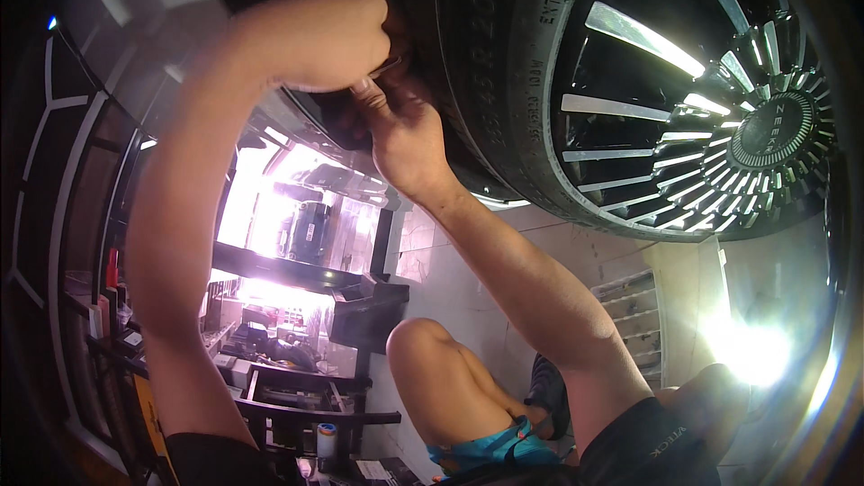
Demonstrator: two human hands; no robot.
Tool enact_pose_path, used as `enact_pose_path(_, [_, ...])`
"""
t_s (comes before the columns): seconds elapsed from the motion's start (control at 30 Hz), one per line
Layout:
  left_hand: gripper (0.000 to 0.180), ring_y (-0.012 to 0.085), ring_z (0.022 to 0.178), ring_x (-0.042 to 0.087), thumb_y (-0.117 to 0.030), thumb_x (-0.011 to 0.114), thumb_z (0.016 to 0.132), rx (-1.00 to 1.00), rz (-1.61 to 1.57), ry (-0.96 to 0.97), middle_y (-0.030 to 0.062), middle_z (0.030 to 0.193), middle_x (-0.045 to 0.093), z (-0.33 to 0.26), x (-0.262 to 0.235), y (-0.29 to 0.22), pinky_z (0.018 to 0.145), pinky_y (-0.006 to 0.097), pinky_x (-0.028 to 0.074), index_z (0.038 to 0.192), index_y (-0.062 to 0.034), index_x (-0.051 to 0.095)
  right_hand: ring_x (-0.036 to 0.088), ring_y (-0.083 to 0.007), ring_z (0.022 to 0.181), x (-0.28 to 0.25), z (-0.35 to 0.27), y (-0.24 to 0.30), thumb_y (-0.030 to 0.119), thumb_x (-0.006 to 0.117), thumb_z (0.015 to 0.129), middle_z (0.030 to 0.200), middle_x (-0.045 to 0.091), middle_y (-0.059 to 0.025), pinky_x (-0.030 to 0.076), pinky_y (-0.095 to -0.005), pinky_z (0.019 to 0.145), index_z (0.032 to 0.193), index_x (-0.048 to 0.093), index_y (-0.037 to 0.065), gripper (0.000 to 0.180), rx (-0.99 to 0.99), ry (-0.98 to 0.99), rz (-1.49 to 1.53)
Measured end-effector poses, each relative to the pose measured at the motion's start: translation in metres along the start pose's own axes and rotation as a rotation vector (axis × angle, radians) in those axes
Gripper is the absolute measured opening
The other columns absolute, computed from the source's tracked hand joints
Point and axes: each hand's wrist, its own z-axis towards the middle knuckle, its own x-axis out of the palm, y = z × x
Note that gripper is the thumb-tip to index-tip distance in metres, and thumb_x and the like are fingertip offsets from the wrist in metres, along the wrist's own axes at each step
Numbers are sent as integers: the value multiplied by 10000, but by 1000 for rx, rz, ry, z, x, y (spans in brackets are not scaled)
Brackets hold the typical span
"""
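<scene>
Pale floor [450,288] and a dark shelf rack [373,310] lie below, a bright lamp [756,355] at the right; above, the left hand [346,36] curls between a grey car panel [148,4] and the tire [490,63]; the right hand [409,144] is just beneath it; a thin shiny piece [389,67] shows between both hands; whether either is clamped on it, I cannot tell.

I see a small thin strip [388,65], pale along its edge, lying at a slant and mostly hidden behind fingers [365,88], in the shadowed wheel arch [411,13] near the tire [490,81].
</scene>
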Motion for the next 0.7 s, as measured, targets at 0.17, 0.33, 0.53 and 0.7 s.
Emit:
enact_pose_path(0.17, [220,358,903,733,-105,601,888,72,387,238,210,890,743,19,-4,6,794,448,574,949,20,771,594,-94,773,2,2,6,257,631,1067,863,676,-12,493,-279,720,1091,699,27,240,52,-23,-43])
enact_pose_path(0.33, [265,370,847,734,-165,679,828,-244,-35,-419,250,891,728,-3,28,-16,722,415,595,949,64,733,682,-170,834,-4,3,5,245,618,1052,932,734,-114,532,-318,787,1100,700,-5,267,-52,-57,-296])
enact_pose_path(0.53, [296,334,972,714,-179,773,803,-190,183,-734,126,1060,712,-17,71,-32,821,447,592,1056,-51,689,695,-195,982,-3,-4,-4,115,658,953,1080,740,-153,542,-347,870,1163,673,-33,257,47,-62,-353])
enact_pose_path(0.7, [161,293,841,700,-123,776,744,-83,170,-973,82,972,698,-15,84,-25,745,416,586,870,-64,695,704,-186,973,-1,-5,0,109,676,930,1066,751,-159,544,-340,858,1119,687,-27,233,65,-90,-199])
